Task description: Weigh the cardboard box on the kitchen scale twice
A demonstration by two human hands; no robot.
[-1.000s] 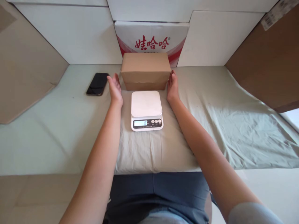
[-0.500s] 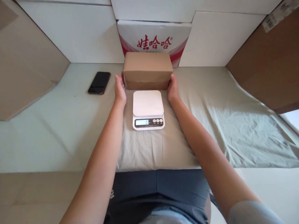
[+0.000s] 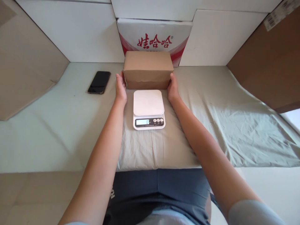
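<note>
Box long axis L–R, long side twd person; hands clamped on ends.

The scale's screen reads 0; its button print is too small. Behind the scale, a white carton bears red 娃哈哈 with ®. In front, the trousers show a white R, partly hidden lettering following. Far right of it, a label carries a barcode.

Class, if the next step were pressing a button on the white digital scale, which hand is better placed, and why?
Probably the right hand, at the right end of the brown cardboard box. The scale has its round buttons at front right, farther from the left hand.
</note>
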